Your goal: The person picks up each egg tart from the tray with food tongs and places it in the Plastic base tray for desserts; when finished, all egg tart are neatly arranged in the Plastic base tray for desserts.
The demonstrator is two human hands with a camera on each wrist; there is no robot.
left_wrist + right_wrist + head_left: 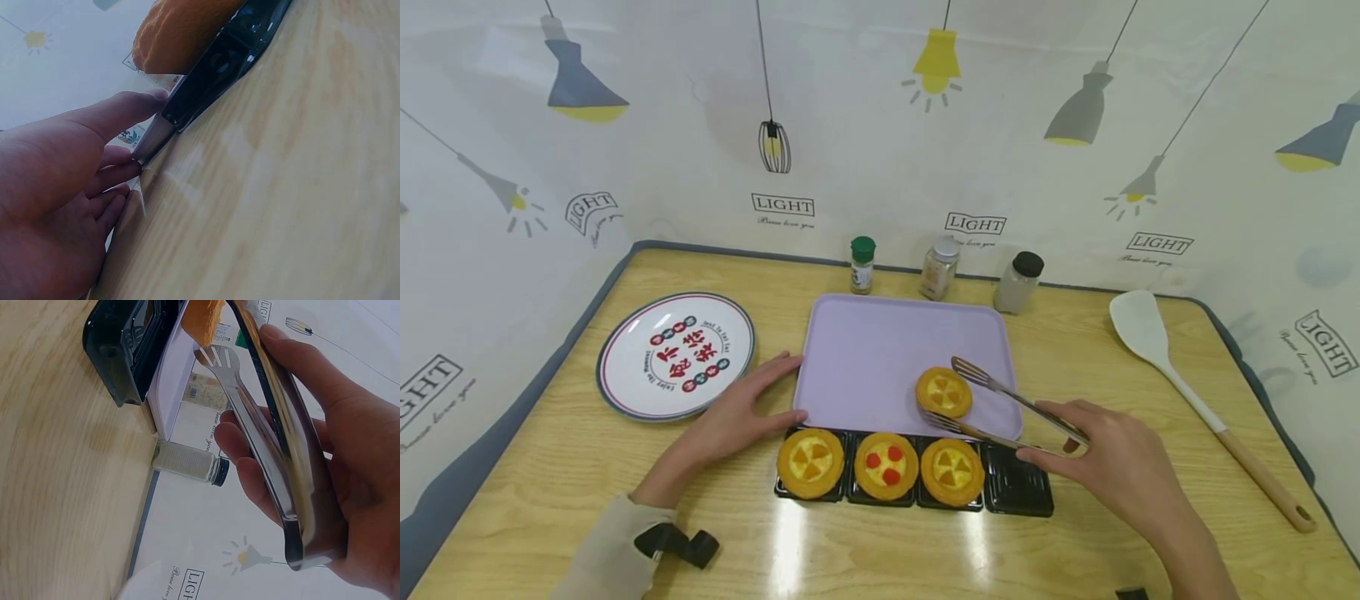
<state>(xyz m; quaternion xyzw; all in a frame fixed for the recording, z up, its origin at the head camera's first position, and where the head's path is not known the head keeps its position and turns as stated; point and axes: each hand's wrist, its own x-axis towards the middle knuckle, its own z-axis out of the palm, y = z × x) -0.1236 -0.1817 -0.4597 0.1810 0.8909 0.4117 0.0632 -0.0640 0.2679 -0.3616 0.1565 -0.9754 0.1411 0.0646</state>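
My right hand [1120,458] grips metal tongs [1037,408], their arms apart on either side of a round tart [943,392] at the lavender tray's [880,350] front right. Whether the tips touch the tart, I cannot tell. With spread fingers, my left hand [730,421] touches the tray's left edge; in the left wrist view its thumb is by the black container. That container [1047,500] lies along the tray's front edge, holding a tart with orange pieces [810,464], one with red dots [887,467] and another orange-topped one [952,472]. Its rightmost compartment holds nothing.
A white patterned plate [640,375] lies at the left. Behind the tray stand a green-capped jar [862,271], a silver-capped jar [939,271] and a black-capped jar [1017,287]. At the right lies a white spatula [1195,400] with a wooden handle.
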